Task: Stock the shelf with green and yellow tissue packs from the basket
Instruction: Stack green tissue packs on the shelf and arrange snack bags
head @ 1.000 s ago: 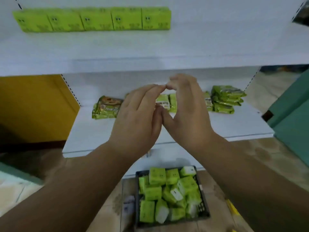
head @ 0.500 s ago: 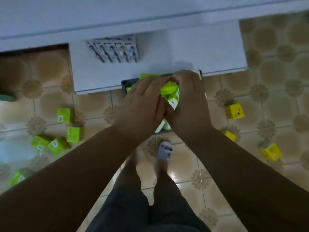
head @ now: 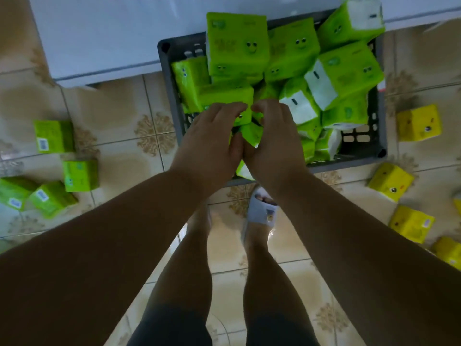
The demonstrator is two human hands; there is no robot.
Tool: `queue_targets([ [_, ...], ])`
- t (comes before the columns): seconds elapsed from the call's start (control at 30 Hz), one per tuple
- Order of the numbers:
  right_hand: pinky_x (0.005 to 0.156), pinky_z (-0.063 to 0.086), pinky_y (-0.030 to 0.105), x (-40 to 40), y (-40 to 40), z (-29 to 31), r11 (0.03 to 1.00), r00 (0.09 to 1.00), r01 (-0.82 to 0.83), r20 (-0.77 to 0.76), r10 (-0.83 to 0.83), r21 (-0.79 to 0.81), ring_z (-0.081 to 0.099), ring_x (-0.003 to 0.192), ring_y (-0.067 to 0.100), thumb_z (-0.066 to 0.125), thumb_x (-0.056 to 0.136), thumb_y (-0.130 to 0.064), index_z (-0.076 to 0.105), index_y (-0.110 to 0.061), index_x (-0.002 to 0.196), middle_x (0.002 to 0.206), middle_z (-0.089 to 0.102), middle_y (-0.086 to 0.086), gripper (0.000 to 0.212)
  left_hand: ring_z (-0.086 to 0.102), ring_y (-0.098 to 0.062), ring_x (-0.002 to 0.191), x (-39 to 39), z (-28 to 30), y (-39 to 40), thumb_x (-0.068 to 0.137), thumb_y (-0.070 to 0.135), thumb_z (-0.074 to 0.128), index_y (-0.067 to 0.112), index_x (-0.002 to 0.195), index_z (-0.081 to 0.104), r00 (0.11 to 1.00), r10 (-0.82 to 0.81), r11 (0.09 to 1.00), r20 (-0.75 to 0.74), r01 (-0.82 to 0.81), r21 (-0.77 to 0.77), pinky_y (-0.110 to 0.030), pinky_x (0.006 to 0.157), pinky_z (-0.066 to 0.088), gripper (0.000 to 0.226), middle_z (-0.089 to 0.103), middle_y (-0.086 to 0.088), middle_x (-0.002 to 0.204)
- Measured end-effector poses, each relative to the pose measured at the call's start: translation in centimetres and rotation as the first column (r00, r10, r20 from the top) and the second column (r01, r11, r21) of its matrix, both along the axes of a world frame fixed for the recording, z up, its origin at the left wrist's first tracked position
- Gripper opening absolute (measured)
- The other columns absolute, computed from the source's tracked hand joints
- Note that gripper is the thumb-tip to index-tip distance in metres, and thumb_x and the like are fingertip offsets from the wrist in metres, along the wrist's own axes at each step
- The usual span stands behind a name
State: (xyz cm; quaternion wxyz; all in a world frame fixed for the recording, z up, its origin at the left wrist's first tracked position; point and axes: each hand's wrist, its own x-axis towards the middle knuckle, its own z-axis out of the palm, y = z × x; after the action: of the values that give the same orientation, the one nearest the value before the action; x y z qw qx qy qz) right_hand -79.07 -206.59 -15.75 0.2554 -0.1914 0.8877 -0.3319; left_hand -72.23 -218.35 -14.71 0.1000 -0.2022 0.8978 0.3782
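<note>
Change: half a second ago the shelf's base filled the top of the view and the basket was mostly hidden behind the hands; now the basket sits large and plain, and both hands are lower, down among its packs.
Left hand: the left hand (head: 212, 143) reaches into the near left part of the basket, back of the hand up, fingers bent and close together, their tips on a green pack (head: 225, 102).
Right hand: the right hand (head: 273, 143) lies just beside the left, thumbs touching; its fingers curl down over the packs. I cannot tell whether it has a firm hold on any one pack.
Basket: a dark grey slatted basket (head: 361, 143) stands on the tiled floor (head: 124, 108), its far edge against the white shelf base (head: 99, 36).
Green packs: the basket is heaped with green tissue packs (head: 294, 49), several showing small printed faces, some turned so their white ends show.
Left of the basket: four loose green packs (head: 53, 136) lie scattered on the tiles, well apart from the basket.
Right of the basket: yellow tissue packs (head: 419, 123) lie on the floor, the closest just beside the basket's right wall.
Below: the person's bare legs and a pale slipper (head: 262, 208) stand at the basket's near edge.
</note>
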Motion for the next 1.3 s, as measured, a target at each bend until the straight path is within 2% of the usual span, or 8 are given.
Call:
queue_targets([
  [0.17,0.103,0.041,0.038,-3.0,-1.6,-6.6,0.993,0.995,0.028,0.092,-0.039,0.112,0.049,0.126,0.028,0.072,0.085,-0.033,0.041,-0.005,0.141,0.137,0.051,0.013,0.069,0.058,-0.019,0.111,-0.9,-7.2,-2.7,0.089,0.040,0.063,0.023,0.144,0.039,0.851,0.491,0.849,0.186,-0.515,0.117,-0.039,0.081,0.054,0.062,0.050,0.000,0.137],
  [0.27,0.107,0.040,0.036,-4.6,-2.9,-9.0,0.987,0.968,0.087,0.220,-0.116,0.138,0.048,0.129,0.023,0.070,0.086,-0.032,0.036,-0.009,0.145,0.142,0.050,0.009,0.072,0.064,-0.021,0.098,-1.7,-9.6,-3.7,0.089,0.035,0.063,0.025,0.145,0.039,0.746,0.579,0.733,0.328,-0.653,0.192,-0.035,0.072,0.054,0.062,0.055,0.001,0.135],
  [0.4,0.074,0.042,0.019,-4.5,-3.9,-7.4,0.984,0.962,0.172,0.207,-0.179,0.048,0.058,0.092,0.014,0.068,0.084,-0.025,0.055,-0.016,0.119,0.105,0.064,-0.004,0.038,0.062,-0.001,0.066,-2.3,-7.2,-3.6,0.087,0.027,0.057,0.029,0.121,0.056,0.784,0.570,0.761,0.248,-0.617,0.202,-0.022,0.048,0.046,0.034,0.065,0.010,0.096],
  [0.5,0.057,0.033,0.007,-3.9,-3.4,-2.1,0.961,0.953,0.273,0.152,-0.263,-0.049,0.052,0.075,0.005,0.068,0.083,-0.023,0.053,-0.027,0.106,0.089,0.057,-0.010,0.027,0.056,0.014,0.057,-2.0,-1.8,-3.8,0.091,0.026,0.054,0.036,0.111,0.056,0.774,0.610,0.757,0.168,-0.632,0.162,-0.007,0.037,0.035,0.023,0.061,0.017,0.082],
  [0.63,0.067,0.038,0.003,-2.8,-2.5,8.2,0.943,0.947,0.314,0.115,-0.301,-0.114,0.056,0.094,0.004,0.068,0.086,-0.029,0.055,-0.023,0.129,0.114,0.058,0.000,0.046,0.055,0.016,0.068,-1.6,8.3,-3.8,0.095,0.034,0.054,0.043,0.108,0.057,0.762,0.645,0.747,0.050,-0.643,0.167,-0.003,0.050,0.038,0.016,0.063,0.014,0.089],
  [0.77,0.076,0.047,0.018,-2.2,-1.8,20.8,0.932,0.954,0.295,0.012,-0.299,-0.208,0.056,0.092,0.004,0.064,0.090,-0.037,0.056,-0.022,0.133,0.116,0.056,0.000,0.046,0.059,-0.012,0.094,-1.5,20.3,-2.6,0.097,0.040,0.048,0.030,0.122,0.063,0.738,0.670,0.741,-0.085,-0.655,0.151,-0.031,0.079,0.050,0.031,0.060,0.000,0.111],
  [1.0,0.071,0.053,0.024,-1.3,-0.4,40.2,0.859,0.949,0.211,-0.114,-0.295,-0.467,0.062,0.091,0.005,0.063,0.091,-0.034,0.056,-0.018,0.125,0.114,0.061,0.004,0.038,0.059,-0.019,0.105,-0.5,39.8,-0.2,0.097,0.031,0.050,0.019,0.122,0.065,0.615,0.673,0.729,-0.411,-0.644,0.230,-0.037,0.092,0.048,0.032,0.062,-0.006,0.112],
  [1.3,0.071,0.050,0.020,3.3,-3.7,54.6,0.769,0.950,0.000,-0.240,-0.199,-0.639,0.060,0.095,0.009,0.061,0.094,-0.036,0.055,-0.021,0.128,0.116,0.056,0.004,0.037,0.053,0.008,0.096,4.9,53.5,-1.7,0.095,0.043,0.045,0.040,0.122,0.059,0.372,0.697,0.647,-0.613,-0.695,0.314,-0.006,0.076,0.040,0.030,0.054,0.013,0.110],
])
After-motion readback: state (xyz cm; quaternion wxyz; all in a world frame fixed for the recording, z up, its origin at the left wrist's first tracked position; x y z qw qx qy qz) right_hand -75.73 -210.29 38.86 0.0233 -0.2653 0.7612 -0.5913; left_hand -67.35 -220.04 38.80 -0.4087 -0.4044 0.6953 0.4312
